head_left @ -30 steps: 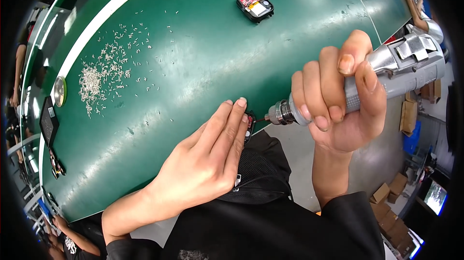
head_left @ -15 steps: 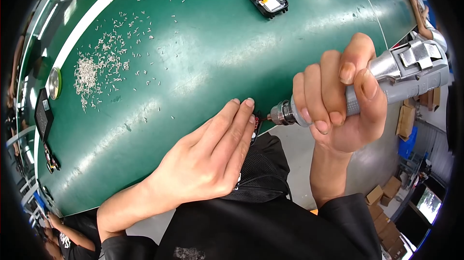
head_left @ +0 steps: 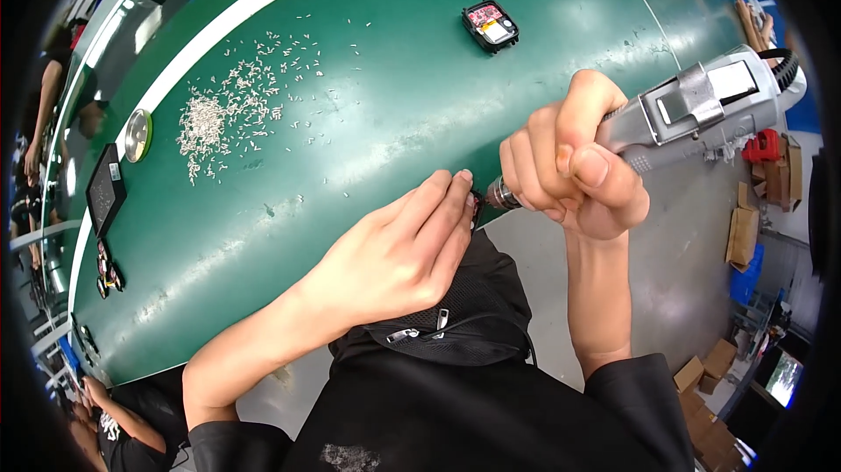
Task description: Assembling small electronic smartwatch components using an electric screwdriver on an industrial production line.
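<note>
At the green tabletop's (head_left: 368,134) near edge, the right hand (head_left: 569,156) grasping grey cylindrical screwdriver (head_left: 692,113) should press squarely, left hand (head_left: 394,248), grip unclear, steadying black housing (head_left: 477,207).

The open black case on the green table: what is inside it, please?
The black case holds a red board, a white rectangle and a small pale round piece. What lies beneath them is covered and cannot be seen.

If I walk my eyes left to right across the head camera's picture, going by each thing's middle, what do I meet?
Flat black box → round green-edged dish → heap of tiny pale pieces → left hand → open black device → right hand → grey handheld power tool.
</note>
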